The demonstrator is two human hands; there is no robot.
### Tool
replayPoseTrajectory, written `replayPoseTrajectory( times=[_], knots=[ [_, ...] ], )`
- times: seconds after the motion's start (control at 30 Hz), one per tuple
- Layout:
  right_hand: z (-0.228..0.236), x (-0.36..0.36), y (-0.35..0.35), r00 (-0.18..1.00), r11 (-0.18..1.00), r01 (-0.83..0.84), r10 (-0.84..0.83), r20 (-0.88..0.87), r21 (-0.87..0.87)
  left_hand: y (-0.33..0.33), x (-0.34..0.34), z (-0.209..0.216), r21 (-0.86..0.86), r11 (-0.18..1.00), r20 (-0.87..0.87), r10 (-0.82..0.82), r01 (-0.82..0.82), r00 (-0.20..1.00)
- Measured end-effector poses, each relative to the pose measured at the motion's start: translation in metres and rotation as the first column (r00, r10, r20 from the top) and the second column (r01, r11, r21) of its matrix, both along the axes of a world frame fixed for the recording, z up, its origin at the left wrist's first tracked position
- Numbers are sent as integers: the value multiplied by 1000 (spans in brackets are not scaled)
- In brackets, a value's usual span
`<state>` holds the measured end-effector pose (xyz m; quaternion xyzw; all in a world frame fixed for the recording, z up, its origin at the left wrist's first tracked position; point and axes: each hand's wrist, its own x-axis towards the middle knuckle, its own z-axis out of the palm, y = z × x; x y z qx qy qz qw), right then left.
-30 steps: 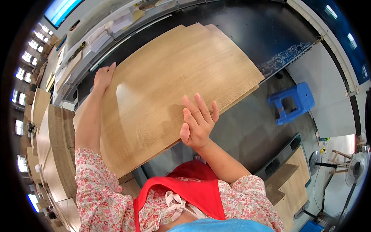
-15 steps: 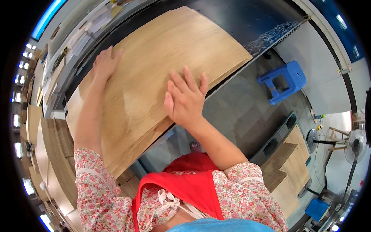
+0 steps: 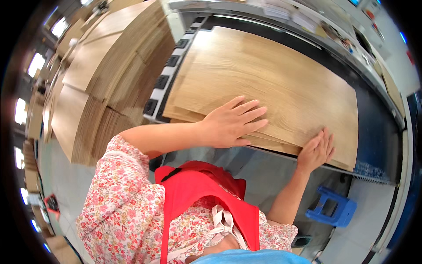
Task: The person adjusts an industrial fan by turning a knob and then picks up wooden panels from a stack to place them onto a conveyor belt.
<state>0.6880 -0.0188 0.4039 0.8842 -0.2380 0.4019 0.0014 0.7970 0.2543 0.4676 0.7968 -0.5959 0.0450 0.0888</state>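
It is bright. White patches glow at the left, the wooden boards shine at one corner, and straight edges look bent.

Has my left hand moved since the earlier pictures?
Yes. Judged against the black table, the left hand has come from near its back edge toward its front edge, now over the wooden panels.
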Motion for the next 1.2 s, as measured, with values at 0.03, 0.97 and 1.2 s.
replayPoseTrajectory(
  times=[0.03, 0.97, 1.2],
  knots=[
    [-1, 1, 1, 1000, 1000, 24, -24, -10, -10, 25, -5, -3, -23, 999, -26, 49, -49, 998],
    [17, 87, 233, 909, 909, -416, 416, -43, -6, 553, 170, -44, -177, 33, 527, 847, -984, -67],
    [16, 86, 232, 902, 901, -432, 432, -13, -42, 542, 130, -41, -258, 100, 438, 899, -961, -24]
  ],
)
